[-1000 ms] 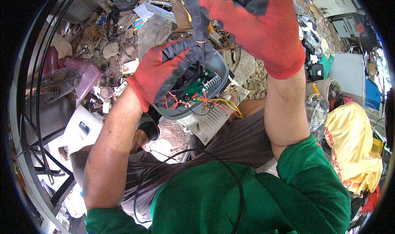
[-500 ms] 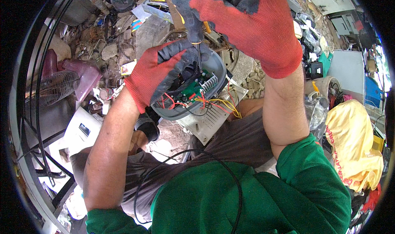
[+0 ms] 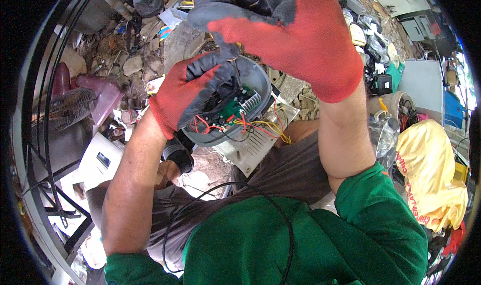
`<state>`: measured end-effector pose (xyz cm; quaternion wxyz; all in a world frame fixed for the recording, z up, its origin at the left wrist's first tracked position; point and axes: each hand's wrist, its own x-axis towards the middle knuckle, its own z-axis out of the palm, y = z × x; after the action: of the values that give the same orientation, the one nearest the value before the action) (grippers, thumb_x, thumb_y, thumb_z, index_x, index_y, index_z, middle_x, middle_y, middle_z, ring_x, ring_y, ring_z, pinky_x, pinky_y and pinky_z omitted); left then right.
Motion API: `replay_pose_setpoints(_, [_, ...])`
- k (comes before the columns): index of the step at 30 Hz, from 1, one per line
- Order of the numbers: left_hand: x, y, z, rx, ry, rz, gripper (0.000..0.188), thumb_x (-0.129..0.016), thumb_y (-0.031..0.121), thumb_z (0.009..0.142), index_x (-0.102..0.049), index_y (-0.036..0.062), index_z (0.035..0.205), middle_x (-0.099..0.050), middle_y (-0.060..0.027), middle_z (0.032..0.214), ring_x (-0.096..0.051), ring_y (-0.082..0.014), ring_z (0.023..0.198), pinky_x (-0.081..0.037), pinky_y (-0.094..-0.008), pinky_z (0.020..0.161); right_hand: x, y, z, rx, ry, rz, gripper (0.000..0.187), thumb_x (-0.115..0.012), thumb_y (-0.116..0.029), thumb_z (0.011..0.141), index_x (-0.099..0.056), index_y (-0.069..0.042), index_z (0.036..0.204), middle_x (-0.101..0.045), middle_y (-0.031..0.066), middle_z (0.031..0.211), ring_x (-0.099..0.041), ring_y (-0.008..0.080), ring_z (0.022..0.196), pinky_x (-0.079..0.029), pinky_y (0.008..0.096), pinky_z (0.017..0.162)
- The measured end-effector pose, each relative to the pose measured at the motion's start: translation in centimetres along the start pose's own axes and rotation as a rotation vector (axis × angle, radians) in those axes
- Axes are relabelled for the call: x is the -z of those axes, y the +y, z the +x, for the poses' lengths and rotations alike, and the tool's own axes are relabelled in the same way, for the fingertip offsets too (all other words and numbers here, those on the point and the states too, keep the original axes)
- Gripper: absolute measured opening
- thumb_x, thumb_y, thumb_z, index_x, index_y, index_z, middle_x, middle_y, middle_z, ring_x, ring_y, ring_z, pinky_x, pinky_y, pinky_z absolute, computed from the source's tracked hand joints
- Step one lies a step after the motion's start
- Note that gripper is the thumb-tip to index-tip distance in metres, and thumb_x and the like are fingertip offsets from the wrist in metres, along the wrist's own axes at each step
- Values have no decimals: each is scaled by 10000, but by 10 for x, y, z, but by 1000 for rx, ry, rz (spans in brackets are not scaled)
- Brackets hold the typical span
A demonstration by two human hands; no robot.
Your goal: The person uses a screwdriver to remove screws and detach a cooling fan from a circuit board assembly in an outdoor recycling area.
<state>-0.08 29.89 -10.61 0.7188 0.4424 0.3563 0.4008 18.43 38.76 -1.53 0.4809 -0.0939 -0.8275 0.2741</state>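
My right hand [image 3: 308,42], in a red knit glove with a dark coated palm, is closed around a screwdriver [image 3: 228,49] with a dark and yellow handle. Its thin shaft points down into a grey plastic housing [image 3: 261,84], where the tip is hard to make out. Gripping the left side of that housing is my left hand [image 3: 188,89], gloved the same way, with its fingers near the shaft. Inside the housing lie a green circuit board [image 3: 231,108] and a finned metal heat sink [image 3: 251,103]. Red and yellow wires [image 3: 273,129] hang over its near rim.
Beneath the housing is a pale slotted panel [image 3: 258,152], close to my legs. A fan guard [image 3: 65,107] and a pink plastic piece [image 3: 100,94] lie at left. To the right are a yellow sack [image 3: 431,174] and a black box [image 3: 384,84]. Rubble and scrap cover the ground beyond.
My right hand has shifted slightly left, and the screwdriver's handle has moved left with it. The housing and my left hand have moved a little to the left.
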Motion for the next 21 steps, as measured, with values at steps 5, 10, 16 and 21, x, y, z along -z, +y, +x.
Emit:
replay_pose_setpoints(5, [-2, 3, -6, -20, 21, 26, 307, -584, 157, 1013, -621, 29, 1290, -700, -34, 1142, -643, -106, 1002, -539, -287, 889, 2, -24, 9, -5, -22, -221, 558, -789, -192, 795, -532, -52, 1270, -653, 181, 1047, -681, 310, 934, -539, 382, 823])
replay_pose_setpoints(10, [6, -1, -6, -31, -108, -96, 313, -580, 175, 1015, -618, 13, 1279, -685, -58, 1193, -643, -135, 1052, -529, -307, 934, 3, -28, 9, -60, -54, -268, 602, -807, -191, 753, -517, -38, 1258, -629, 207, 1091, -661, 365, 962, -535, 402, 830])
replay_pose_setpoints(16, [3, 0, -6, -53, -94, -103, 295, -556, 142, 1020, -618, 7, 1274, -684, -69, 1201, -643, -151, 1072, -526, -318, 953, 6, -24, 3, -17, -57, -385, 585, -795, -201, 772, -507, -39, 1255, -626, 209, 1108, -662, 344, 995, -527, 404, 837])
replay_pose_setpoints(21, [-1, 0, -6, -52, 38, 246, 289, -547, 115, 1019, -615, 15, 1282, -699, -60, 1164, -639, -131, 1050, -519, -305, 948, 6, -30, 8, -126, -120, -225, 547, -762, -184, 799, -505, -33, 1257, -643, 195, 1089, -669, 310, 972, -523, 384, 835])
